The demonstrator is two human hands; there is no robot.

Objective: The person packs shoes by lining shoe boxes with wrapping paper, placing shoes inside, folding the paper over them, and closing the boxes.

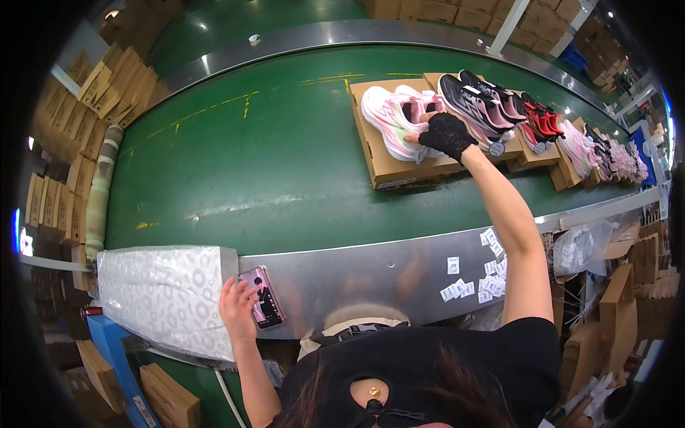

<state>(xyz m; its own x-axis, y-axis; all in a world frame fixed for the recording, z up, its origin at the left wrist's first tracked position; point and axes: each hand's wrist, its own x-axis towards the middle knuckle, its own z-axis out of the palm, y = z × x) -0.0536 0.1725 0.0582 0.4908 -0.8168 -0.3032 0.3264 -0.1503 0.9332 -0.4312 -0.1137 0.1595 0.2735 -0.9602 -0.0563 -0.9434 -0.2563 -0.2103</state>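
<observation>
My right hand (445,135), in a black fingerless glove, grips a pink and white sneaker (389,123) by its side. The sneaker and its mate lie on a brown cardboard shoebox (367,153) on the green belt. At the metal ledge, my left hand (237,308) has its fingers spread and touches the left edge of a phone (264,299) with a lit screen; the phone does not look gripped. Just right of the held pair, black and pink sneakers (471,107) rest on another box.
Red and black sneakers (540,121) and more pairs on boxes run along the green belt (235,157) to the right. Small white packets (491,285) are scattered on the metal ledge (371,278). Patterned wrapping paper under plastic (168,292) lies left. Stacked cartons (118,82) stand far left.
</observation>
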